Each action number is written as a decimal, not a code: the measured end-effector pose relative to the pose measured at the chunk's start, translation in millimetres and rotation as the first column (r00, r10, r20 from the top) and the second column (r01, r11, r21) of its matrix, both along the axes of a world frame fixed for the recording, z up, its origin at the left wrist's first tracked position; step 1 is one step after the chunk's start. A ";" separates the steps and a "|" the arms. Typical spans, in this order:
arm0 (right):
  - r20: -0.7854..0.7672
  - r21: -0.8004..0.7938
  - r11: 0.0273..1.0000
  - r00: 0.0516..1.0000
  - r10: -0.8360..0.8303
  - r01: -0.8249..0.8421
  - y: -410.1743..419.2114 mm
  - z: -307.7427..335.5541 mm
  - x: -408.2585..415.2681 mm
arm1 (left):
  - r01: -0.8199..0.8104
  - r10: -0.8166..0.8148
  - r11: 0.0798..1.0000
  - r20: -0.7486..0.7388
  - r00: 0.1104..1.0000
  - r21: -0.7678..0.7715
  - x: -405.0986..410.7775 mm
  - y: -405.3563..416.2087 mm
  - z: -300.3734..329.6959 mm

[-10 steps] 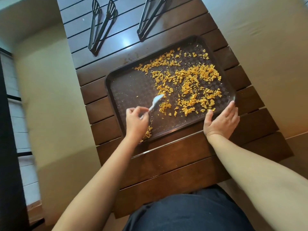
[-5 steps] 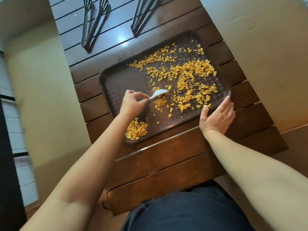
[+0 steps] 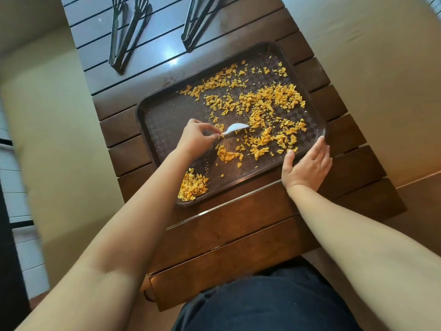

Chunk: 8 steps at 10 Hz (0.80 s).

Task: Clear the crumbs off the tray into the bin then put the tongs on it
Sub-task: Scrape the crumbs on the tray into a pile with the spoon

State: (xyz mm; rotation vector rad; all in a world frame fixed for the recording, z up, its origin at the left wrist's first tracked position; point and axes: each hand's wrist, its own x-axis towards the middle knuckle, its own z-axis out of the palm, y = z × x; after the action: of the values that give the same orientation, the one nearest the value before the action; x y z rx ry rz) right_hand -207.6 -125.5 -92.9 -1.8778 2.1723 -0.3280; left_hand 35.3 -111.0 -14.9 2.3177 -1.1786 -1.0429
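Note:
A dark brown tray [image 3: 164, 120] lies on the slatted wooden table [image 3: 238, 225]. Orange crumbs [image 3: 269, 108] are scattered over its right half, and a small heap of crumbs [image 3: 192, 186] sits in its near left corner. My left hand [image 3: 195, 137] is over the tray's middle, shut on a small white plastic spoon [image 3: 235, 128] whose bowl touches the crumbs. My right hand [image 3: 307, 166] rests flat against the tray's near right rim, fingers spread. Two pairs of dark metal tongs, one [image 3: 126, 32] on the left and one [image 3: 196, 20] further right, lie beyond the tray.
Beige floor [image 3: 55, 139] lies on both sides of the table. A tiled strip [image 3: 14, 177] runs along the far left. My dark-clothed lap [image 3: 267, 304] is at the bottom, against the table's near edge. No bin is in view.
My left hand has moved from the near left corner up to the tray's middle with the spoon, leaving a heap of crumbs in that corner. My right hand stays on the rim.

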 end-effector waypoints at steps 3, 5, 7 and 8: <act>-0.004 0.005 1.000 1.000 0.004 -0.004 1.5 1.2 -0.2 | 0.306 -0.313 0.943 0.040 0.949 0.131 30.2 39.9 6.8; -0.004 0.000 1.000 1.000 0.000 0.000 0.9 0.1 0.3 | -0.244 0.243 0.966 -0.017 0.970 -0.091 53.5 29.7 -4.6; -0.004 -0.002 1.000 1.000 -0.001 0.001 0.4 -0.2 0.2 | -0.255 0.254 0.966 -0.018 0.967 -0.042 34.8 28.4 -9.6; -0.011 -0.004 1.000 1.000 -0.002 0.002 0.8 -0.9 -0.2 | -0.114 0.114 0.993 -0.035 0.993 0.011 25.8 40.7 -6.2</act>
State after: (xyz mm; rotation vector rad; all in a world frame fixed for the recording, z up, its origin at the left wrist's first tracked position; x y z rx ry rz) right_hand -207.8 -124.7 -93.9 -1.8844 2.1818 -0.3240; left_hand 61.1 -70.3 -21.2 2.3336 -1.0168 -1.0465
